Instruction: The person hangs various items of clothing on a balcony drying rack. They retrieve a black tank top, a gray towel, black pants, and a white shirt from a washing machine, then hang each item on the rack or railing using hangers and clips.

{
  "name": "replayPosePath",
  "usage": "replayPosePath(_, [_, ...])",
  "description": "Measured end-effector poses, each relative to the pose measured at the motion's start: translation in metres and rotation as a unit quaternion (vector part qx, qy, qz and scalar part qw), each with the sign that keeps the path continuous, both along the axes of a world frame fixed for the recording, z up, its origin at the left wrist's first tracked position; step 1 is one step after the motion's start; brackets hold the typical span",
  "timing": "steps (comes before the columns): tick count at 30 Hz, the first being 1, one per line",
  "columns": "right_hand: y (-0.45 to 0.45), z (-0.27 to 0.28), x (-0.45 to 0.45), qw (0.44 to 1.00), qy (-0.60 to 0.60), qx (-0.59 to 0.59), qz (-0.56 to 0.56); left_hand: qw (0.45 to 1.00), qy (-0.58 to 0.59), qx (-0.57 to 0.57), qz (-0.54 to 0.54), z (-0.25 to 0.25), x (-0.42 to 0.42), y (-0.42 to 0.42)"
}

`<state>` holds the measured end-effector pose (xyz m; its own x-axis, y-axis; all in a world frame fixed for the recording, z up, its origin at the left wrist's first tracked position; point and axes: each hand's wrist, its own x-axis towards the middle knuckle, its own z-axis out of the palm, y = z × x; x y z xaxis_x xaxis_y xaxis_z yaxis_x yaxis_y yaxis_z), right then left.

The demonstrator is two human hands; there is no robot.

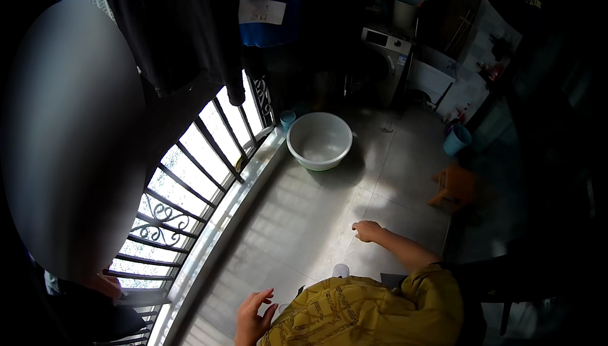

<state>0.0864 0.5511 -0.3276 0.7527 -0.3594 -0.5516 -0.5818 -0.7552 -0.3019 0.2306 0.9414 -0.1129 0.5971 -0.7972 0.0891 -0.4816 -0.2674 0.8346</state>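
My left hand [254, 315] is low in the view beside my yellow top [332, 308]. Its thumb and fingers are apart, and nothing shows between them. Out over the tiled floor [294, 222] reaches my right hand [366, 230], fingers curled inward. No object shows in it, though the inside of the hand is hidden. Ahead on the floor stands a large pale plastic basin [319, 139], apart from both hands; its visible inside holds nothing I can make out. The tip of one shoe [340, 270] shows below my right hand.
Barred railing [190, 184] runs along the left, under dark hanging clothes [190, 27]. A person [102, 283], largely blurred, is at the left edge. An orange stool [453, 187] and blue bucket [457, 139] stand right. Behind are a washing machine [387, 56] and sink [431, 72].
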Motion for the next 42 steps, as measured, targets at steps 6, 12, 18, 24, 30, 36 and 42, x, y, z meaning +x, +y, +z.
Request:
replayPosePath(6, [-0.062, -0.069, -0.112, 0.990, 0.054, 0.085, -0.095, 0.993, 0.030, 0.042, -0.102, -0.006, 0.025, -0.132])
replayPosePath(12, [-0.071, -0.095, -0.139, 0.920, 0.046, 0.164, -0.353, 0.979, 0.026, 0.068, -0.191, -0.024, 0.078, -0.236])
replayPosePath(18, [-0.085, -0.105, -0.161, 0.865, -0.058, 0.228, -0.442, 0.935, 0.025, 0.109, -0.336, -0.043, 0.100, -0.359])
replayPosePath(24, [-0.133, -0.150, -0.201, 0.892, 0.005, 0.175, -0.416, 0.888, 0.043, 0.151, -0.432, -0.063, 0.082, -0.480])
replayPosePath(30, [-0.275, -0.226, -0.292, 0.966, 0.009, 0.115, -0.232, 0.892, 0.119, 0.201, -0.388, -0.086, 0.046, -0.619])
replayPosePath(36, [-0.524, -0.120, -0.228, 0.845, 0.066, 0.230, -0.478, 0.899, 0.157, 0.149, -0.380, -0.105, 0.017, -0.728])
replayPosePath(42, [-0.703, -0.137, -0.117, 0.909, -0.021, 0.110, -0.400, 0.924, 0.188, 0.182, -0.279, -0.134, 0.037, -0.795])
